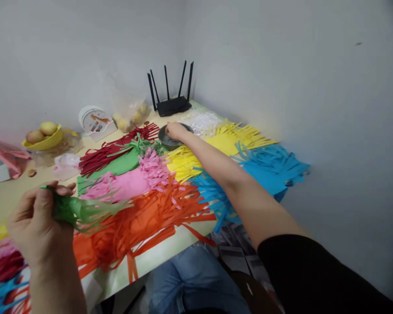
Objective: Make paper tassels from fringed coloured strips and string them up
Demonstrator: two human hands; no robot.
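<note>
Near the left side of the table, my left hand (46,213) is closed around a green fringed paper tassel (81,211), its cut strips hanging to the right. My right hand (178,132) reaches far across the table into a dark round bowl (166,141). Its fingers are bent down inside the rim, and what they touch or hold is hidden. Beneath my right forearm lie yellow fringed paper (222,141) and blue fringed paper (265,168). Orange fringed paper (140,218) spreads along the front edge, with pink fringed paper (131,183) behind it.
Green fringed paper (121,165) and dark red fringed paper (100,159) lie further back. A black router (173,106) with upright antennas stands in the corner near white shredded strips (201,122). A yellow bowl of fruit (47,141) and a white holder (98,124) stand along the wall.
</note>
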